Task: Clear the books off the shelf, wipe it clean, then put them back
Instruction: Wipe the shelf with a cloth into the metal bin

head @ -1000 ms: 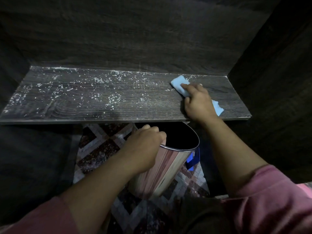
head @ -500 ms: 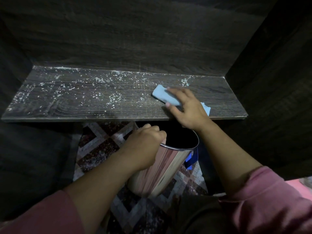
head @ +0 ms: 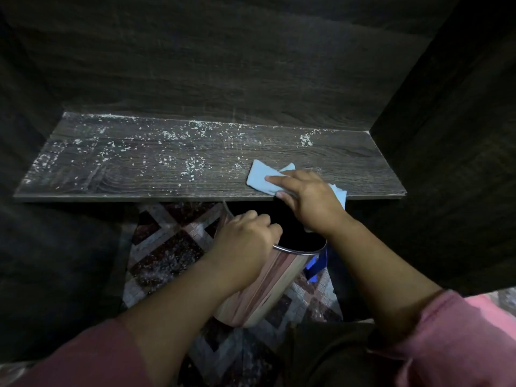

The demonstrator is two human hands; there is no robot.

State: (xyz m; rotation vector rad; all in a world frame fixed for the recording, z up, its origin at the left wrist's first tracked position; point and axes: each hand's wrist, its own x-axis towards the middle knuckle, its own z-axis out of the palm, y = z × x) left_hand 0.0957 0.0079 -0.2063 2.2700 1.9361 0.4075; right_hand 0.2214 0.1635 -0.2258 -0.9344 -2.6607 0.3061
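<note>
Wiping phase, I'd say: shelf (head: 139, 177) is bare, no books in view.

Bin (head: 265, 289) is tilted below the front edge, with its mouth under the right wrist.

Left hand (head: 245, 238) is clenched round the bin rim, bracing it.

Right hand (head: 310, 199) is flat, with straight fingers (head: 279, 179) pressing the cloth (head: 259, 177) onto the shelf at the front edge. One cloth corner hangs over the edge on the wrist side.

Grit (head: 192, 164) is scattered over most of the shelf left of the fingers. There's one small patch beyond them, by the back wall (head: 223, 79).

To do this step well, my read:
- Start each stroke at the back wall, past the fingertips, and pull straight to the front edge.
- Exit over the bin mouth, not beside it. Slide the bin left as the lanes move left.
- Keep pressure flat and even, so the cloth's leading edge stays down and grit can't slip under.
- Slow down at the lip, since a fast flick likely overshoots the bin.
- Overlap the lanes, and get the back-right patch first.
- Refold the cloth to a clean face once it's loaded.
</note>
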